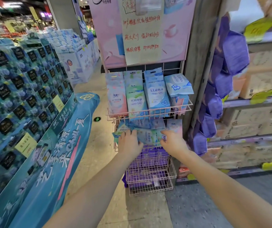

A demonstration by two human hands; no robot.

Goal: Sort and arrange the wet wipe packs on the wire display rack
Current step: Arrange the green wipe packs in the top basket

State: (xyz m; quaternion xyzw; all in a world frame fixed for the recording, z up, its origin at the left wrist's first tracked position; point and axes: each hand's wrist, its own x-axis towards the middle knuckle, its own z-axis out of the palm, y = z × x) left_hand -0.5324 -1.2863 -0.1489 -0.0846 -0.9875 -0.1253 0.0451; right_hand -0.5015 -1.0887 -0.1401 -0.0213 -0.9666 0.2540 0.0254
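Head view, one entry.

Item: wire display rack (148, 111), pink, several baskets one above another, standing against a pillar under a pink poster (141, 30).

Top basket: appears done. Pink pack (117, 97), green pack (136, 99) and blue pack (157, 96) stand upright side by side, faces forward. Exception: the end pack (177, 85) at the right lies tilted on top of others and likely needs straightening.

Middle basket: in hand, not sorted. A jumble of blue packs (145, 126) lies flat and overlapping; a pale pink pack (174, 126) stands at the right. A green-and-white pack (149, 137) lies crosswise at the front rim, between both hands.

Left hand (129, 142): laid over the left end of the green-and-white pack, fingers reaching forward; whether they close round it cannot be told, since the back of the hand hides them.

Right hand (171, 141): fingertips pinch the pack's right edge.

Lower baskets: purple packs (150, 155), blurred; their order cannot be judged.

Estimate: roughly a third complete; the middle tier remains to be stood up by kind.
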